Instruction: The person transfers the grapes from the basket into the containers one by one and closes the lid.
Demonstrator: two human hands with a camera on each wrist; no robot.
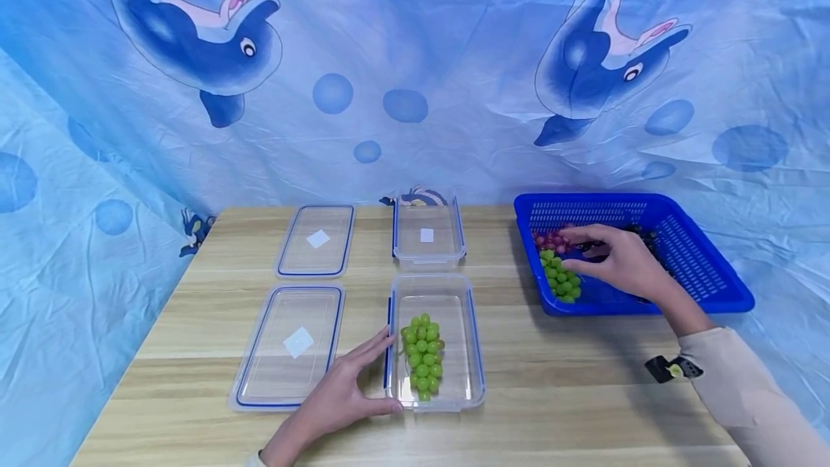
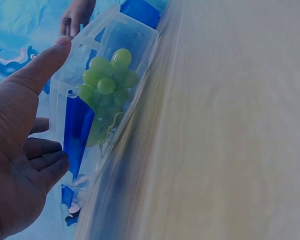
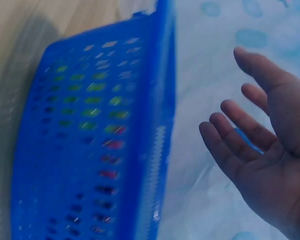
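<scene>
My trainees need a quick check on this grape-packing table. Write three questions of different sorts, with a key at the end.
1. Multiple choice: what lies in the near clear container?
A) red grapes
B) a bunch of green grapes
C) nothing

2. True or false: the right hand is gripping a bunch of grapes.

3. Count: how many flat, blue-edged lids lie on the table?

Key:
1. B.
2. False: it is over the blue basket and grips nothing.
3. Two, one behind the other.
</scene>
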